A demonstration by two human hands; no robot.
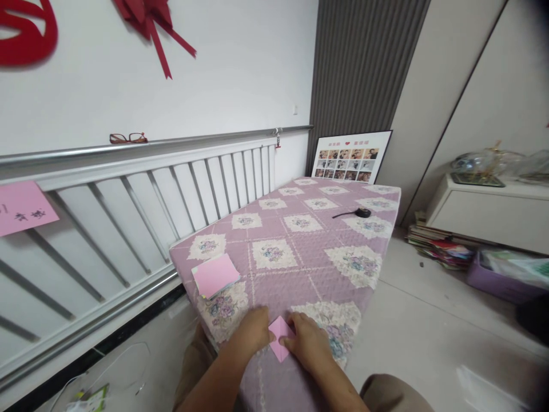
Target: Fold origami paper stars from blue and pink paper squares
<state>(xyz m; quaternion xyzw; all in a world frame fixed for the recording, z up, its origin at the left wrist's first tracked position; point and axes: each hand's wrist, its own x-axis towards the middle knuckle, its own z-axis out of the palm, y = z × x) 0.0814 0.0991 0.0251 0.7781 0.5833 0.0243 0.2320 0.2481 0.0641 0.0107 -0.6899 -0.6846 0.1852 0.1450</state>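
Observation:
A small pink sheet of folded paper (pixel 280 332) lies on the near end of the cloth-covered table (pixel 268 274), its outline a diamond with a crease down the middle. My left hand (pixel 258 329) is closed at its left edge, the thumb on the paper. From the right side my right hand (pixel 307 339) grips the opposite edge, thumb on top and fingers curled beyond it. The undersides of both hands are hidden. Further up on the left rests a stack of pink paper (pixel 217 274).
A black tape measure (pixel 362 212) lies at the table's far right. Left of the table runs a white radiator (pixel 158 200) with a pink note (pixel 26 207) on it. Glasses (pixel 128 138) sit on the pipe above. A framed photo board (pixel 349 155) leans behind.

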